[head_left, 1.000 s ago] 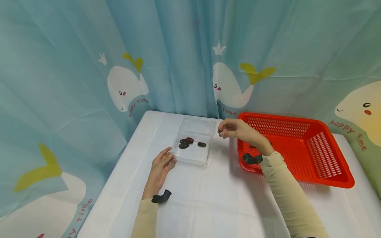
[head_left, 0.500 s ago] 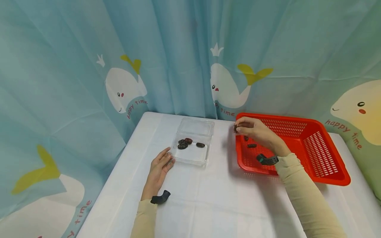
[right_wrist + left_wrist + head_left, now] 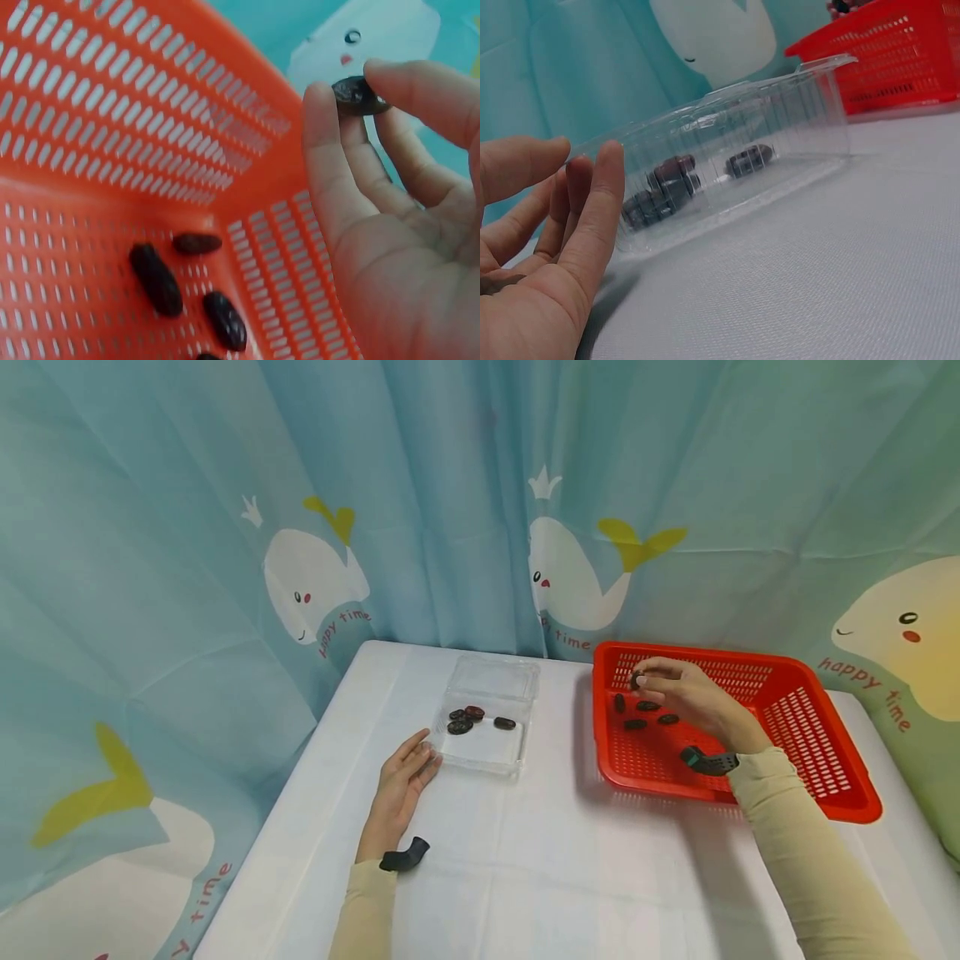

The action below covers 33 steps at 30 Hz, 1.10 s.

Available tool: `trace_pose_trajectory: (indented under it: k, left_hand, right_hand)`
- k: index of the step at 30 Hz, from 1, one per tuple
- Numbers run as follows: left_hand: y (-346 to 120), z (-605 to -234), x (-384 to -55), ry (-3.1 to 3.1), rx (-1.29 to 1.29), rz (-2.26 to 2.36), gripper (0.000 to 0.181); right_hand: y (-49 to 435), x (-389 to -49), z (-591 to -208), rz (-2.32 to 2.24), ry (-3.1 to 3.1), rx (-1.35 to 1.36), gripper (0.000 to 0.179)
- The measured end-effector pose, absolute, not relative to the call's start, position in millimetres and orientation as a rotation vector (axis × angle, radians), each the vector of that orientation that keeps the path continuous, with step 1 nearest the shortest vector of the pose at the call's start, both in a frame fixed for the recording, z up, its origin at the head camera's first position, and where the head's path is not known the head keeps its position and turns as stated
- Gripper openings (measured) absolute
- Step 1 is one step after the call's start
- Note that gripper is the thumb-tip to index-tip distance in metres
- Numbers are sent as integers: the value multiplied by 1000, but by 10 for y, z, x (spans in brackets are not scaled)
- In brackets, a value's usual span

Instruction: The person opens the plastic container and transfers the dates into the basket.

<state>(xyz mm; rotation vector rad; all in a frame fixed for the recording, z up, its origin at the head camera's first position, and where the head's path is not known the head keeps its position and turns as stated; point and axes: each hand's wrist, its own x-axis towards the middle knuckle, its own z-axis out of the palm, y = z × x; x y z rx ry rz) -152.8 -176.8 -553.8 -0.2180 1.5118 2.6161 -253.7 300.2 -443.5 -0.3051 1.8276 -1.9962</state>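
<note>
My right hand (image 3: pixel 693 697) pinches a dark brown date (image 3: pixel 358 96) between thumb and fingertips, above the left part of the red basket (image 3: pixel 851 777). Below it, several dates lie on the basket floor, among them a long one (image 3: pixel 156 280) and a shorter one (image 3: pixel 225 321). My left hand (image 3: pixel 399 785) has its fingertips at the near left corner of a clear plastic box (image 3: pixel 480 766), with the fingers fairly straight. Inside the box, a few dates (image 3: pixel 461 725) cluster at the left and a single date (image 3: pixel 505 723) lies apart at the right.
The box's clear lid (image 3: pixel 493 678) is folded back toward the curtain (image 3: pixel 450 527). A white cloth covers the table (image 3: pixel 517 860). The basket stands to the right of the box, with a strip of cloth between them.
My right hand has moved right with the date, from beside the box to above the basket. More dates in the basket have come into sight. My left hand has stayed at the box.
</note>
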Motion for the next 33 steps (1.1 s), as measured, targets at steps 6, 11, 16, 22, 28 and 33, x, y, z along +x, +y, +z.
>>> trace_pose_trajectory:
  k: [6, 11, 16, 22, 28, 33]
  left_hand:
    - [-1782, -5535, -1508, 1510, -235, 2611, 46]
    - [-1783, -5520, -1506, 1497, -225, 2619, 47]
    - [-1776, -5506, -1507, 1502, -222, 2617, 47]
    - [-1770, -5504, -1505, 1497, -229, 2615, 47]
    - [-1772, -5523, -1512, 1526, -210, 2600, 48]
    - [-1776, -5534, -1514, 1556, -199, 2589, 49]
  right_hand:
    - [3183, -2537, -4501, -2113, 1722, -89, 22]
    - [3310, -2559, -4528, -2157, 1682, 23, 25]
    - [3390, -2585, -4553, -2117, 1695, 134, 25]
    - [3465, -2594, -4578, -2045, 1724, 259, 20]
    - [3554, -2613, -4582, -1918, 1848, 324, 39]
    - [3666, -2613, -4628, -1859, 1901, 308, 30]
